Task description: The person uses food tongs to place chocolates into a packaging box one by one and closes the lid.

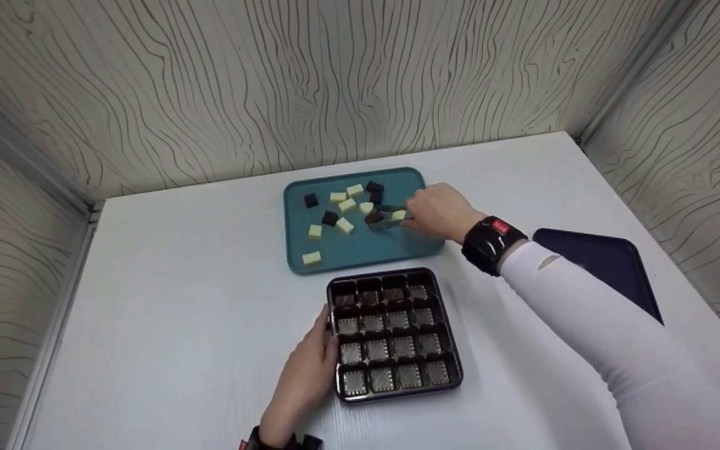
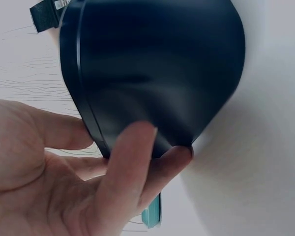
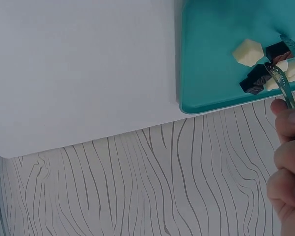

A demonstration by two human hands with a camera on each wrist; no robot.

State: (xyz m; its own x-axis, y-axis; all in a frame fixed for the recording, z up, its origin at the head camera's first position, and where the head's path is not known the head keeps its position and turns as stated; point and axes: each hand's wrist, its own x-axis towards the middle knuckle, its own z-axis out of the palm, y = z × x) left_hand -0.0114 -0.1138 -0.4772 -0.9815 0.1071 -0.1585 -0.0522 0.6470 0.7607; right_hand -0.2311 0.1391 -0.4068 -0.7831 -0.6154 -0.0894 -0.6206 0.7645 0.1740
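My right hand (image 1: 438,209) holds green tongs (image 3: 281,81) over the teal tray (image 1: 360,250). The tongs' tips stand on either side of a brown chocolate piece (image 1: 374,217), among cream and dark pieces. A cream piece (image 1: 399,215) shows between the tong arms farther back. My left hand (image 1: 305,365) rests against the left side of a dark compartment box (image 1: 397,400), fingers touching the rim and side wall (image 2: 152,73). Several brown pieces (image 1: 369,296) sit in the box's back row; its other visible compartments show textured bottoms.
Cream blocks (image 1: 312,258) and dark blocks (image 1: 311,200) lie scattered on the teal tray. Under the right forearm lies a dark blue tray (image 1: 597,256). Wood-patterned walls (image 1: 304,81) enclose the white table (image 1: 179,300) at the back and sides.
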